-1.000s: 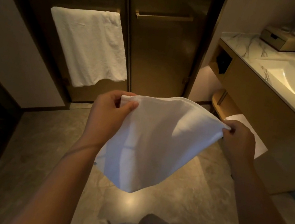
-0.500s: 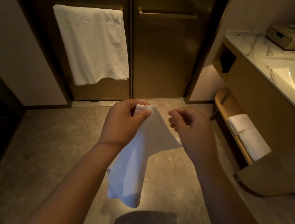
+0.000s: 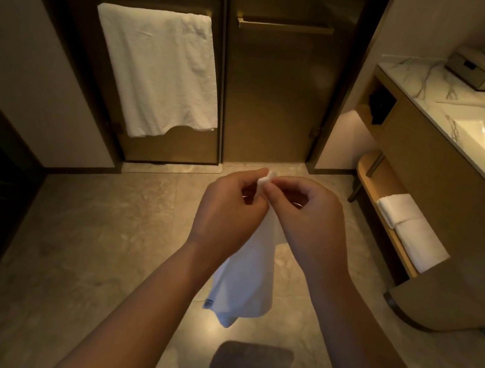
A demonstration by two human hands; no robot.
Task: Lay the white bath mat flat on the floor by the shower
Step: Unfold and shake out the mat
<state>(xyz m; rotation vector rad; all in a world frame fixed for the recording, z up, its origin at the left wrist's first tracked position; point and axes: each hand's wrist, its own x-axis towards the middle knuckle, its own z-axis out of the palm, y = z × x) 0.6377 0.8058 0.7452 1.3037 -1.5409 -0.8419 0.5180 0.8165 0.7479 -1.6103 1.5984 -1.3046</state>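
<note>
The white bath mat [image 3: 245, 278] hangs folded and narrow in the air above the stone floor [image 3: 101, 240], its lower end dangling near my knees. My left hand [image 3: 228, 210] pinches its top corner. My right hand [image 3: 305, 224] is pressed close beside it, fingertips on the same corner. The glass shower door [image 3: 275, 92] stands shut straight ahead, its threshold just beyond my hands.
A white towel [image 3: 157, 71] hangs on the left door's bar. The vanity [image 3: 450, 175] with marble top and sink fills the right side; its low shelf [image 3: 375, 175] carries folded white towels [image 3: 411, 230]. A dark doorway lies at left.
The mat was spread wide between both hands; my right hand moved left to meet the left one, so the mat now hangs bunched and narrow. The hands have lowered toward the floor.
</note>
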